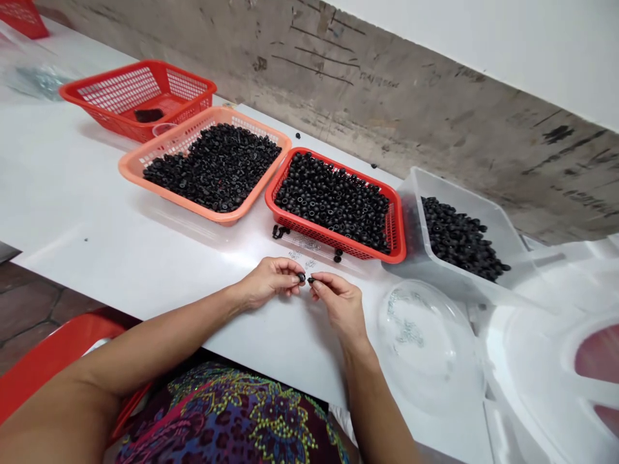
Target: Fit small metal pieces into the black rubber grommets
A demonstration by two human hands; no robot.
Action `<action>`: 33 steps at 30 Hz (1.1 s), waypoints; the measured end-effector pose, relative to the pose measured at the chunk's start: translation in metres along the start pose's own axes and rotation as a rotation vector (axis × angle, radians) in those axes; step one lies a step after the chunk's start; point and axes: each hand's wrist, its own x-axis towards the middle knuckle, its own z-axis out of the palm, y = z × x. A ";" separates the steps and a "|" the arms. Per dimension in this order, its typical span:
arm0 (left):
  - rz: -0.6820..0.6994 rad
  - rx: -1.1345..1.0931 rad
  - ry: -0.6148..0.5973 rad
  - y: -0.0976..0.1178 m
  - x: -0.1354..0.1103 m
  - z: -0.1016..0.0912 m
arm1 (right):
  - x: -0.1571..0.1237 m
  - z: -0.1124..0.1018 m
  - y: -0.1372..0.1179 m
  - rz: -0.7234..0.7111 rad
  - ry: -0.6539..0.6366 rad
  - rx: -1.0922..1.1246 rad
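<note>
Patterned skirt (227, 419) — hands (271, 281) nearly touching, each pinching small black pieces (301, 277) | long axis unclear

The small black pieces (305, 278) pinched by the left hand (271, 282) and right hand (337, 304) were mostly hidden by the fingers, so I couldn't make out their shape. The specks (304, 252) on the table (126, 225) beside the nearer red basket (309, 225) were too tiny to tell, as were the bits (409, 332) in the clear dish (430, 386). A bag (41, 82) far left was blurred, and another red basket (24, 16) was cut off by the corner.
</note>
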 end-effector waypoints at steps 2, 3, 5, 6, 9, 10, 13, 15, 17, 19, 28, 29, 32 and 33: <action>0.008 0.024 0.016 0.000 0.000 0.000 | -0.001 0.001 0.000 -0.027 0.021 -0.064; 0.015 0.042 0.024 0.001 0.000 0.000 | -0.001 0.002 0.000 -0.048 0.028 -0.098; 0.033 0.088 0.036 0.001 -0.001 0.000 | -0.002 0.003 0.002 -0.107 0.038 -0.178; 0.042 0.111 0.042 0.002 -0.001 0.001 | -0.002 0.004 0.002 -0.142 0.040 -0.219; 0.060 0.164 0.068 0.004 -0.003 0.003 | -0.002 0.006 0.003 -0.256 0.029 -0.338; 0.065 0.175 0.076 0.004 -0.003 0.004 | -0.002 0.007 0.004 -0.296 0.024 -0.377; 0.095 0.209 0.077 0.003 -0.004 0.005 | -0.003 0.009 0.006 -0.412 0.030 -0.505; 0.130 0.247 0.072 0.001 -0.003 0.005 | -0.003 0.010 0.008 -0.455 0.060 -0.586; 0.158 0.287 0.079 0.000 -0.003 0.005 | -0.003 0.010 0.011 -0.466 0.094 -0.645; 0.169 0.312 0.100 -0.002 -0.003 0.005 | -0.004 0.010 0.013 -0.478 0.095 -0.675; 0.198 0.393 0.086 -0.006 -0.003 0.004 | -0.004 0.011 0.010 -0.537 0.064 -0.676; 0.205 0.423 0.070 -0.006 -0.003 0.003 | -0.004 0.011 0.010 -0.547 0.066 -0.680; 0.238 0.550 0.035 -0.008 -0.004 0.001 | -0.004 0.012 0.012 -0.576 0.070 -0.707; 0.247 0.598 0.029 -0.008 -0.004 0.001 | -0.004 0.012 0.012 -0.580 0.072 -0.717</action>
